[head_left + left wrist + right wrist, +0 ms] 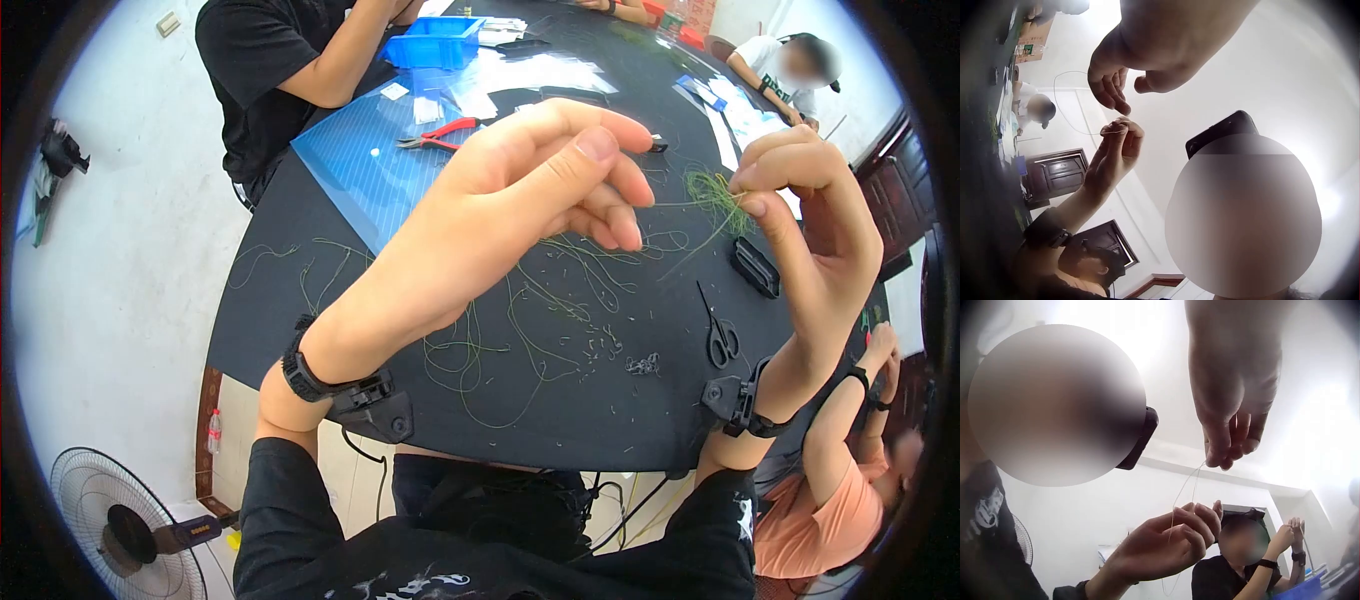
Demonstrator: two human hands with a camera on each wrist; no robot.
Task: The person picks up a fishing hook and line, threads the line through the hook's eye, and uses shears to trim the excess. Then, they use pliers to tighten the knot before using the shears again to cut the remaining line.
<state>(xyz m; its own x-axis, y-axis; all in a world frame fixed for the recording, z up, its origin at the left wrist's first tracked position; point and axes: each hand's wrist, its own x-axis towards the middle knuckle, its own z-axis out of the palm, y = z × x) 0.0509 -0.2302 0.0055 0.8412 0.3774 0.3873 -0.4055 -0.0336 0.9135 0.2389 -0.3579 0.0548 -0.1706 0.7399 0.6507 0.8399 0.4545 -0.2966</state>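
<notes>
left hand [485, 215]: relaxed, fingers loosely bent, thumb apart | right hand [836, 250]: pinches thread [682, 204] | thread location: raised above table [620, 440], spanning toward left fingers | possible fault: knotting or slippage; cause: slack loop, fingertip-only hold

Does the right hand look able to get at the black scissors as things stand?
Probably yes, once its grip is free: the right hand pinches green thread, but the scissors lie on its side of the table, with nothing seen covering them.
</notes>
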